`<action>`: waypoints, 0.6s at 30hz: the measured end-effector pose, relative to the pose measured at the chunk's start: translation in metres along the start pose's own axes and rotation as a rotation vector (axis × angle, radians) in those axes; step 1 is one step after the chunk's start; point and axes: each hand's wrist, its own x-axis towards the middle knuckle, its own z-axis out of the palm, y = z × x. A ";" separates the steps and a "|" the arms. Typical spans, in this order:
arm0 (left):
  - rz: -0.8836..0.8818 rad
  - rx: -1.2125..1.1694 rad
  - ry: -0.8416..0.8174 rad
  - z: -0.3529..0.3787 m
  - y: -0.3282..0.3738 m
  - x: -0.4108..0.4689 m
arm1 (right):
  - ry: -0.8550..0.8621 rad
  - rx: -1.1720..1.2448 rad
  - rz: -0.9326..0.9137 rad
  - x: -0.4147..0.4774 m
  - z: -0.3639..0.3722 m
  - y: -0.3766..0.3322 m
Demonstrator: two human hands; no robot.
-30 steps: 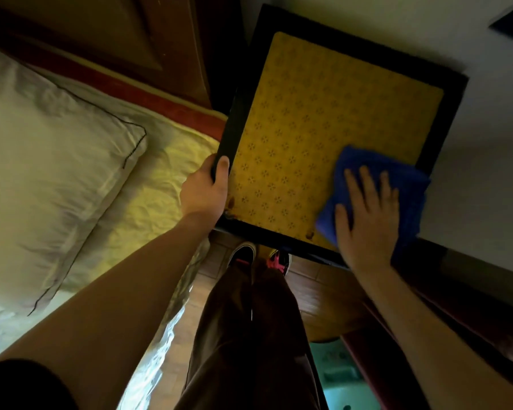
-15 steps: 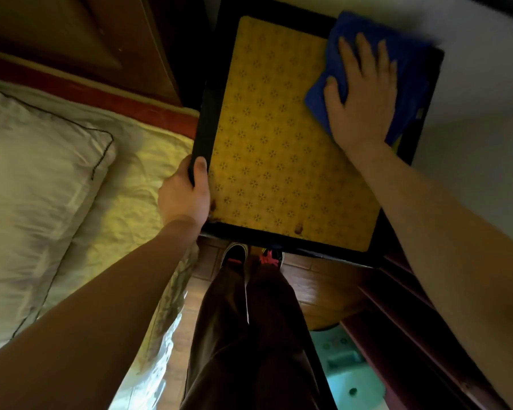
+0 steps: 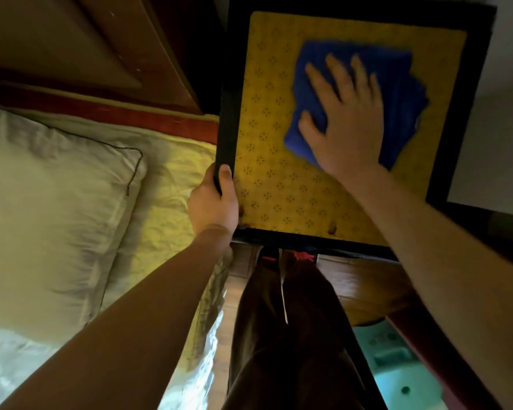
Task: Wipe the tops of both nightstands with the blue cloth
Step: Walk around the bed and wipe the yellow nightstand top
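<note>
A nightstand [image 3: 274,184] with a black frame and a yellow patterned top stands beside the bed. The blue cloth [image 3: 397,93] lies bunched on the middle right of that top. My right hand [image 3: 342,119] presses flat on the cloth, fingers spread and blurred by motion. My left hand [image 3: 212,202] grips the black frame at the nightstand's near left edge, thumb on top. Small brown stains mark the yellow surface near the front edge. Only this one nightstand is in view.
A bed with a white pillow [image 3: 42,208] and pale yellow sheet [image 3: 172,196] lies to the left, under a wooden headboard [image 3: 80,54]. A white wall [image 3: 498,113] is on the right. My legs [image 3: 285,335] and shoes stand on the wooden floor below.
My right hand has slid the blue cloth from the near right corner to the far right corner, then back toward the middle of the top. My left hand keeps its grip on the frame.
</note>
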 end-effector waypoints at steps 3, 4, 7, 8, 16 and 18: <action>0.001 -0.017 0.001 0.000 0.000 -0.001 | 0.029 0.007 0.043 0.062 -0.003 0.000; 0.001 -0.023 0.004 0.000 0.001 -0.001 | 0.029 0.002 0.041 0.067 -0.004 0.000; 0.003 -0.017 0.007 -0.002 0.004 -0.002 | -0.019 0.002 -0.038 0.018 -0.005 -0.009; 0.002 -0.011 0.003 -0.002 0.005 -0.002 | -0.056 0.001 -0.081 -0.014 -0.003 -0.015; 0.038 -0.020 0.015 0.000 0.000 0.001 | -0.220 -0.004 -0.281 -0.122 0.007 -0.030; 0.036 -0.029 0.008 0.002 -0.002 0.002 | -0.169 0.011 -0.311 -0.076 0.007 -0.035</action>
